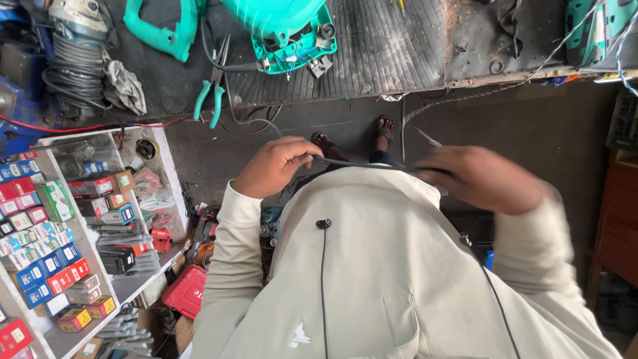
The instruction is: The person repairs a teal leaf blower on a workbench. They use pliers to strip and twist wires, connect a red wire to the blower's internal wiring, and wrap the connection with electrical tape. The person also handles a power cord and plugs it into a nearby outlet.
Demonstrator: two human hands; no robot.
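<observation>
The person stands at a dark workbench [399, 46] and holds a length of black cable [362, 163] stretched level between both hands, close against the chest. To do this well, the cable should probably stay taut and straight between the two grips, with each hand pinching firmly enough that it does not slip.

The left hand [279, 166] is curled nearly closed, fingers wrapped down over one end of the cable. The right hand [482, 176] is blurred; it looks closed too, fingers drawn together over the cable's other end, though how tightly cannot be told. A thin pale strip [428, 138] pokes up just above the right hand; what it is cannot be made out.

Ahead of the left hand, on the bench, lie a teal power-tool body [286, 30] with its casing open and green-handled pliers [211, 93]. Off to the left hand's outer side stands a white shelf [169, 166] of small coloured boxes. Below the cable, two sandalled feet [382, 129] show on the floor.
</observation>
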